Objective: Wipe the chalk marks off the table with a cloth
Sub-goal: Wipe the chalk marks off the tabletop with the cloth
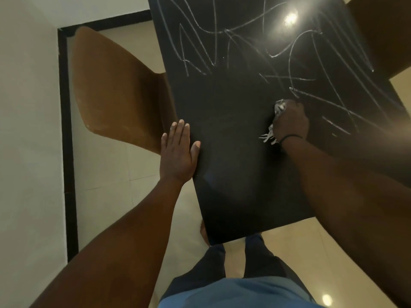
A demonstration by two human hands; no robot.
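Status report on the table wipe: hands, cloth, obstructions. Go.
Left hand flat on the table edge. Right hand grips the cloth against the top. Chalk marks cover the far half. Nothing blocking.

- One black surface (233, 174) is showing, carrying many white chalk marks (200, 52).
- One white cloth (278, 107) is lying on it.
- Two hands are showing: left hand (178, 152), right hand (291, 121).
- One brown chair (115, 90) is standing beside it.
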